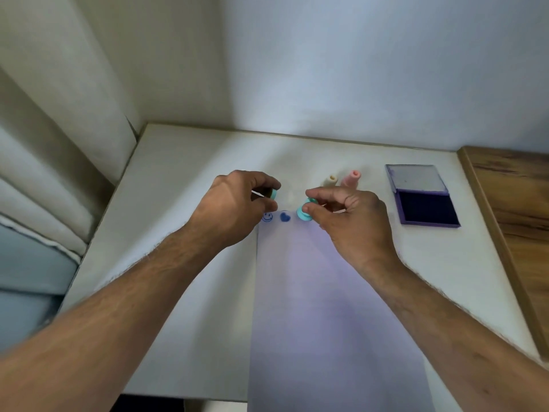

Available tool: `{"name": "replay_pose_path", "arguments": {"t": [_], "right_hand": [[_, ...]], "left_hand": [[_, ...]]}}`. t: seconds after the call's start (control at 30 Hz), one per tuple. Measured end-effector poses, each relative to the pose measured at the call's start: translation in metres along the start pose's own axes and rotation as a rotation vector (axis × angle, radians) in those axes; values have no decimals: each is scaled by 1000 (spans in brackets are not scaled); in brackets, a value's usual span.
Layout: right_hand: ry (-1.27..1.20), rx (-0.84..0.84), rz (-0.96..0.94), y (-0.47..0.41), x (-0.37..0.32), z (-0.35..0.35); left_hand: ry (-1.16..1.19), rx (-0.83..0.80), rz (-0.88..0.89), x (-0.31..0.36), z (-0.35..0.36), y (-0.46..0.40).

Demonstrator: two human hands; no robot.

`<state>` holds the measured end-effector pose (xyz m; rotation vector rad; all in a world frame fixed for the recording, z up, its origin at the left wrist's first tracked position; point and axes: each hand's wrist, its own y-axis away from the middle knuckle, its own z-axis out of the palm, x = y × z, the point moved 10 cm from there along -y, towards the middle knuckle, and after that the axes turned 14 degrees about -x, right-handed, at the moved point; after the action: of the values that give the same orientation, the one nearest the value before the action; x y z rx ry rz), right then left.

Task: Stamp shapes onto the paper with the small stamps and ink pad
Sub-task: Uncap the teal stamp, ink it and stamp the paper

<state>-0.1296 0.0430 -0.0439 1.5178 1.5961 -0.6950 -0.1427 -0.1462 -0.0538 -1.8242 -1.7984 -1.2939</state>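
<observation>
A white sheet of paper (326, 307) lies on the table, running toward me. Near its far edge are two blue prints: a smiley face (267, 217) and a heart (285, 216). My right hand (350, 224) pinches a teal stamp (304, 214) whose face rests on the paper just right of the heart. My left hand (237, 206) holds a small teal piece (274, 194), possibly a cap, above the paper's far left corner. The open ink pad (424, 208), purple-cased with dark blue ink, sits to the right.
A cream stamp (331, 180) and a pink stamp (352, 178) stand upright beyond my right hand. The white table (166, 203) meets the wall at the back. A wooden board (517, 209) borders the right side. A curtain (44, 144) hangs at the left.
</observation>
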Motion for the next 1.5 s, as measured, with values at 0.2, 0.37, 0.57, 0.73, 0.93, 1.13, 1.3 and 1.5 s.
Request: {"name": "replay_pose_path", "arguments": {"t": [0.2, 0.37, 0.57, 0.73, 0.93, 1.13, 1.3, 1.5], "right_hand": [[66, -14, -39, -3, -5, 9], [60, 9, -37, -2, 1, 11], [95, 14, -68, -1, -1, 11], [226, 0, -171, 1, -13, 17], [337, -29, -202, 2, -19, 20], [340, -40, -198, 0, -18, 21], [354, -33, -188, 0, -22, 25], [242, -48, -125, -4, -13, 18]], "left_hand": [[-22, -49, 1, -6, 5, 2], [-23, -52, 20, -5, 6, 3], [-44, -60, 30, -6, 7, 5], [-58, -49, 32, -5, 5, 5], [-108, -45, 35, -4, 7, 7], [-188, -31, 53, 3, 7, 8], [-224, -24, 71, 5, 7, 9], [-259, -29, 72, 13, 9, 3]]}}
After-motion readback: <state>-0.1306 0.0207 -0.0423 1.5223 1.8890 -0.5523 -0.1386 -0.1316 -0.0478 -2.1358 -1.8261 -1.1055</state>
